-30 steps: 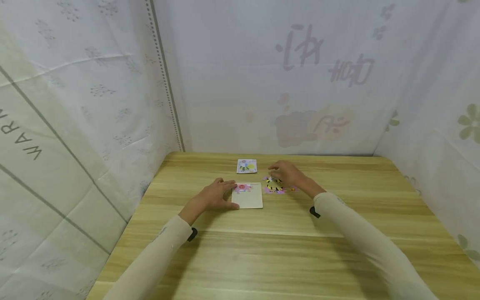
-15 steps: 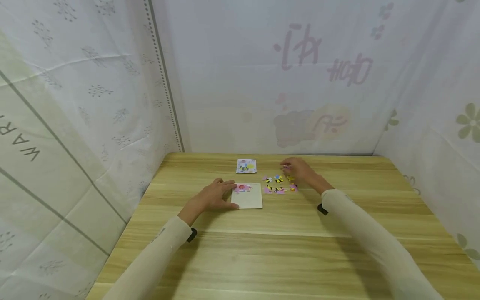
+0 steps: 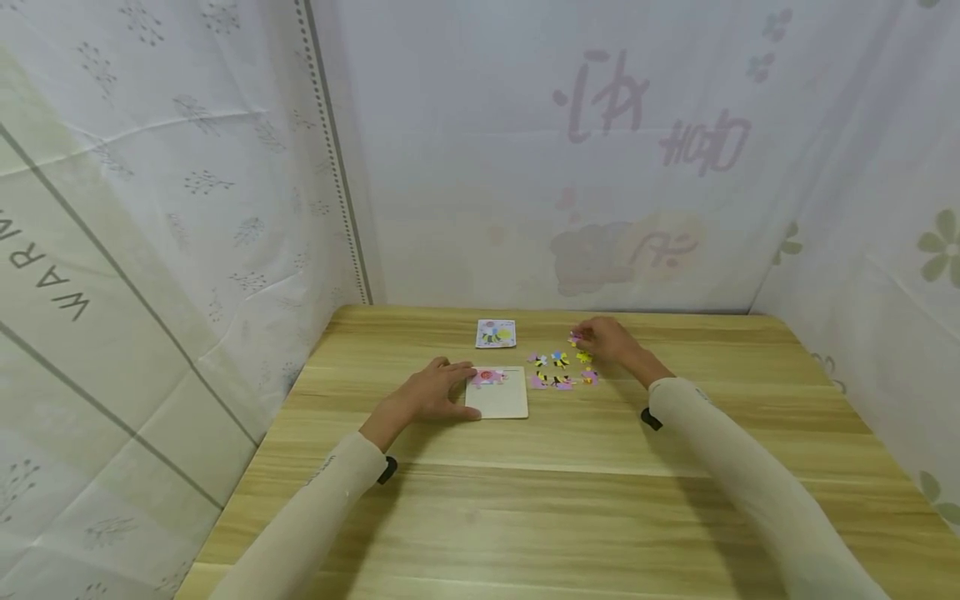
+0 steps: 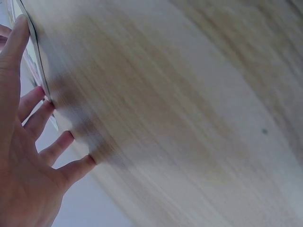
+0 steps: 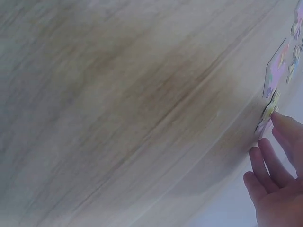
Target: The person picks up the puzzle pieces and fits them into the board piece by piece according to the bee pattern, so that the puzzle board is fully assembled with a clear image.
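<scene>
My left hand rests at the left side of a square pale puzzle board, fingers spread and thumb at its near left corner. Pink puzzle pieces with a red round shape lie along the board's far left part. In the left wrist view, the thumb and two fingertips touch the board's edge. Beyond the loose pieces, my right hand pinches a pink-purple puzzle piece close to the table. The right wrist view shows the thumb at a yellow piece, with some fingertips hidden behind.
Several loose yellow, black and pink puzzle pieces lie in rows right of the board. Behind it lies a small square picture card showing a striped bee. Patterned fabric surrounds the wooden table at the back and sides.
My right hand has moved right and away from me, from over the loose pieces to their far right end, carrying a piece that now sits lower there. The left hand stays on the board.
</scene>
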Available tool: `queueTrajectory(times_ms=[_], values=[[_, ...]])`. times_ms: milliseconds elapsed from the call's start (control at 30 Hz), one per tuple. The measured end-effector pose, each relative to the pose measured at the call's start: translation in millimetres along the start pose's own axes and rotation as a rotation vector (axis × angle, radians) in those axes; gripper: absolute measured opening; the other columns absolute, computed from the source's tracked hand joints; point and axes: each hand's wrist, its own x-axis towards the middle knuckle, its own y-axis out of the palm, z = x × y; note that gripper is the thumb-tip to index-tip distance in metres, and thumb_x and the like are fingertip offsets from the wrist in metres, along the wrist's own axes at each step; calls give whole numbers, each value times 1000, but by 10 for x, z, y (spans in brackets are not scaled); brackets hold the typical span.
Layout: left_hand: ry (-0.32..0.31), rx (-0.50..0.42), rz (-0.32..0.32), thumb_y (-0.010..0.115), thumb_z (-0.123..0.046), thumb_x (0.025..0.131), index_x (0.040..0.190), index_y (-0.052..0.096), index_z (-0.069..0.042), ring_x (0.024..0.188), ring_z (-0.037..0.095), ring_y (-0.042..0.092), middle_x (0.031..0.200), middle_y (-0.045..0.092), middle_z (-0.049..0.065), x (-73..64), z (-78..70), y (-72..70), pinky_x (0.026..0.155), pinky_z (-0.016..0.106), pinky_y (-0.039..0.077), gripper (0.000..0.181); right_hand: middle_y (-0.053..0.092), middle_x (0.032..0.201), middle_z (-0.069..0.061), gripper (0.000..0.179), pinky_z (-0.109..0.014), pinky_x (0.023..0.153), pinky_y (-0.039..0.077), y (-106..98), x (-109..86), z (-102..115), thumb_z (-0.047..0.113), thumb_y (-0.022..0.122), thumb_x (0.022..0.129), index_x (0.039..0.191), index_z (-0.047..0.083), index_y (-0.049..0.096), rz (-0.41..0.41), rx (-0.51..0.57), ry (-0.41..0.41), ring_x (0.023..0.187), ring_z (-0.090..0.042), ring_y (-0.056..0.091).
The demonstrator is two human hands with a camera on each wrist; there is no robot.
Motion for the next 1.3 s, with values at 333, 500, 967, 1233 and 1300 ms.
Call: queueTrajectory(times_ms=[333,500,967,1233,1300], values=[[-11,4,3,72,-72,84,158,46,-20,149,34,35,166,38,0,29,8,19,112,62,40,94,72,122,-21,28,-51,102,52,-3,24,30,7,68,101,126,-6,69,-1,-33,-18,116,-37,67],[-7,3,0,72,-72,84,158,46,-19,150,34,34,166,38,0,25,11,9,113,60,40,94,73,120,-20,28,-51,100,53,-14,40,39,7,70,99,125,-5,70,16,-21,-17,114,-37,68],[-12,12,11,72,-71,85,158,46,-20,151,35,33,166,38,0,17,6,2,115,60,37,93,74,115,-18,24,-50,94,56,-4,85,55,7,71,99,121,-2,73,51,13,16,108,-35,68],[-11,4,12,73,-70,85,158,46,-19,150,35,33,165,39,2,-8,-19,-12,114,62,38,93,75,113,-18,23,-47,92,57,34,58,72,4,69,100,121,-4,72,9,28,-10,106,-33,70],[-15,5,12,73,-70,85,158,46,-20,150,34,33,166,39,1,-13,-19,-12,113,62,38,93,74,113,-19,24,-46,91,58,39,47,79,4,69,99,121,-5,72,5,35,-26,105,-34,70]])
